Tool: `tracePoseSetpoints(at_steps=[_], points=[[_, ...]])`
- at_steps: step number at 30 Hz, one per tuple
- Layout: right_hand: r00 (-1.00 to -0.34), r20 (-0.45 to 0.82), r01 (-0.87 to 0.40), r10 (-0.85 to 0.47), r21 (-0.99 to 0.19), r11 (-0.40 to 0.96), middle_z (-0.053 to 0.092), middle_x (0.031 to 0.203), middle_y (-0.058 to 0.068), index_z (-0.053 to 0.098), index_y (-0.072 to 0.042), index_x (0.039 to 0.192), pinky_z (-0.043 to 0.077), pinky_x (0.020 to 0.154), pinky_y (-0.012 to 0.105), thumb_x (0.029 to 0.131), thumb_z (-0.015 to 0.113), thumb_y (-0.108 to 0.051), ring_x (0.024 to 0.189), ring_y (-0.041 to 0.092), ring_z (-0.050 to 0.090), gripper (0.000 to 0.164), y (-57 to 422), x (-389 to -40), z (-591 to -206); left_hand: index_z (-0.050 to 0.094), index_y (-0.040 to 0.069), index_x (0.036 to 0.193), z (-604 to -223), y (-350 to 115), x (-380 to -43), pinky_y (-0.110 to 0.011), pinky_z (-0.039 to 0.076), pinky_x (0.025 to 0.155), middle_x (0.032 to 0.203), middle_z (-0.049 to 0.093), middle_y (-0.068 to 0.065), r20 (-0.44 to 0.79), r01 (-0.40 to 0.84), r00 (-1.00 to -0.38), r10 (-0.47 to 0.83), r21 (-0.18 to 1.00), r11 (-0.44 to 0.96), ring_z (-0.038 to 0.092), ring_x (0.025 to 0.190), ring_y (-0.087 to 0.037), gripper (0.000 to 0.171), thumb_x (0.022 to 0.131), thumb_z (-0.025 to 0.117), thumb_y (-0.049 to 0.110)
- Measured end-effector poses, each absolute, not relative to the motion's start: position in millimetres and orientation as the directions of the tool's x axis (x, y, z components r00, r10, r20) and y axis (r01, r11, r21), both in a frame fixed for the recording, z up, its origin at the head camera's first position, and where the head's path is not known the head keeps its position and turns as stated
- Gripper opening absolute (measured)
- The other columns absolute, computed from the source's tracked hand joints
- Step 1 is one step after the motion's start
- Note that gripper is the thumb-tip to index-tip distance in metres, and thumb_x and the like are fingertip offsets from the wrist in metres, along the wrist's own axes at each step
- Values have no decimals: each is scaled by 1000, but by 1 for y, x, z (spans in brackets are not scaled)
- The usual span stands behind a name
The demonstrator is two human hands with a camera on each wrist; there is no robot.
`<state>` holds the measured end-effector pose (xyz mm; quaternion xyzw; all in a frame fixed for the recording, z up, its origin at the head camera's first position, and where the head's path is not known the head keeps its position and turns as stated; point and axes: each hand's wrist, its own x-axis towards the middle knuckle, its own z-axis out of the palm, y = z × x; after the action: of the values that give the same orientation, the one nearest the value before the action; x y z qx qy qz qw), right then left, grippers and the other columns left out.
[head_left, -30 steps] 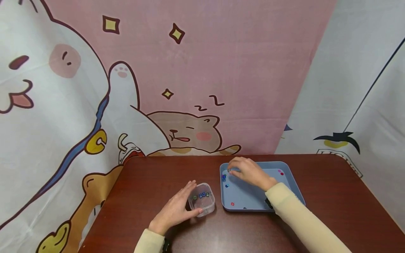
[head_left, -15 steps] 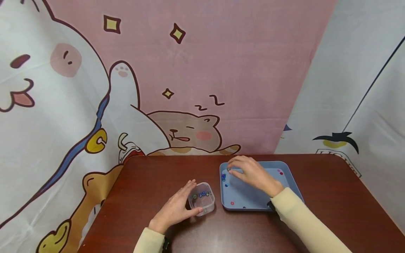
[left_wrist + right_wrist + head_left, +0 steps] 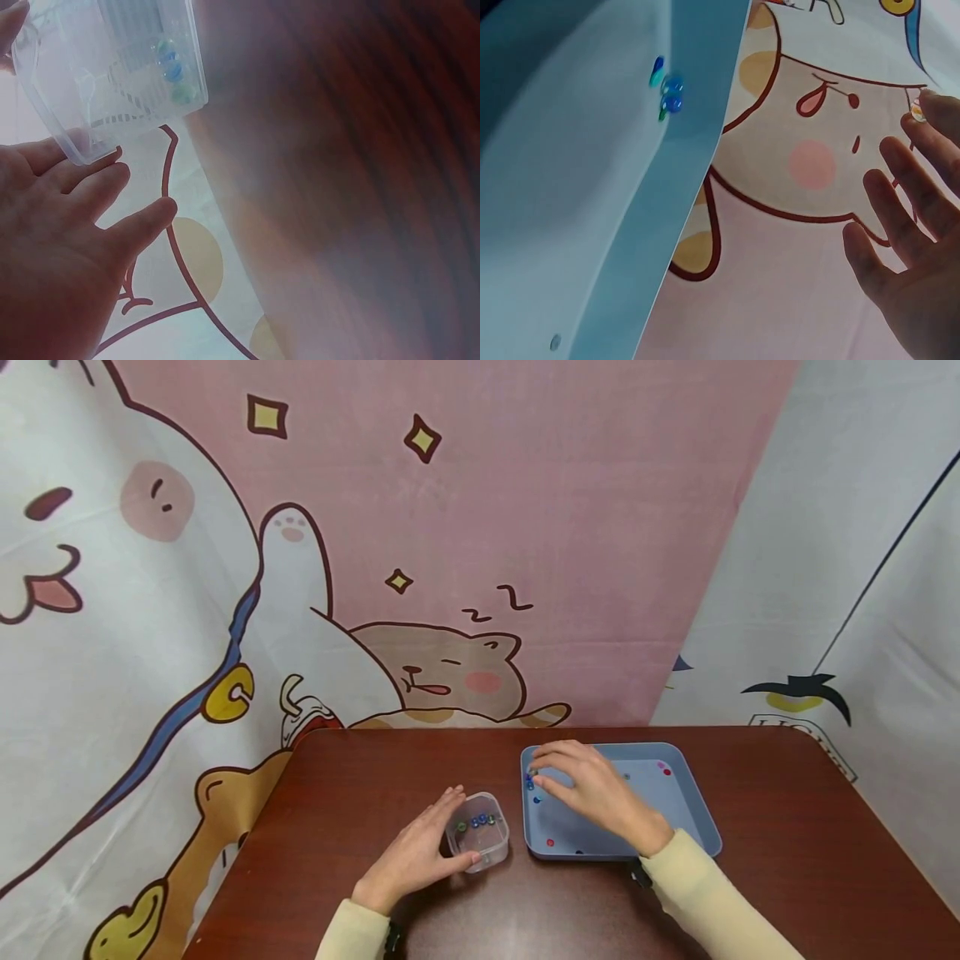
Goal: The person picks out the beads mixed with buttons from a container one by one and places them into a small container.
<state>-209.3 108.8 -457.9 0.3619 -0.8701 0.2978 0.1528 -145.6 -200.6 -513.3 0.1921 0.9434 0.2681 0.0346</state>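
Note:
My left hand (image 3: 420,847) holds a clear plastic box (image 3: 491,852) upright on the table, thumb at the near side and fingers along the left side. Several blue and green glass marbles (image 3: 482,820) lie in the box; the left wrist view shows marbles (image 3: 172,71) through its wall. Over the left part of a blue tray (image 3: 693,806), my right hand (image 3: 588,783) pinches a clear marble with yellow inside (image 3: 918,111) between thumb and forefinger. Just under these fingertips, blue marbles (image 3: 529,784) sit along the tray's left wall (image 3: 697,82).
Small red pieces (image 3: 551,842) and a pink piece (image 3: 662,765) lie in the tray. A greenish marble (image 3: 627,776) is partly behind the right hand. The brown table (image 3: 360,777) meets a cartoon-printed cloth (image 3: 600,527) at its back edge.
My right hand has moved slightly left and toward me with the pinched marble, nearer the blue marbles. A greenish marble beyond the hand has come into view. The left hand and box stay put.

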Motion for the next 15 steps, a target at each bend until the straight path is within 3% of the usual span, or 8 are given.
tracePoseSetpoints(at_steps=[6, 15], points=[[-641, 563, -761, -522, -378, 527, 71, 124, 2, 78, -15, 111, 54, 97, 47, 92, 81, -21, 118, 21, 65, 20, 100, -200, -459, 40, 12, 159, -513, -201, -146, -62, 41, 110, 167, 33, -8, 37, 345, -923, 384, 523, 779, 34, 152, -31, 94, 88, 71, 65], [-623, 593, -778, -510, -400, 485, 71, 123, -1, 78, -16, 111, 54, 97, 47, 92, 80, -22, 118, 20, 64, 20, 83, -184, -465, 41, 12, 159, -512, -201, -145, -61, 42, 109, 167, 33, -5, 38, 350, -920, 389, 524, 776, 34, 152, -30, 93, 88, 73, 63]])
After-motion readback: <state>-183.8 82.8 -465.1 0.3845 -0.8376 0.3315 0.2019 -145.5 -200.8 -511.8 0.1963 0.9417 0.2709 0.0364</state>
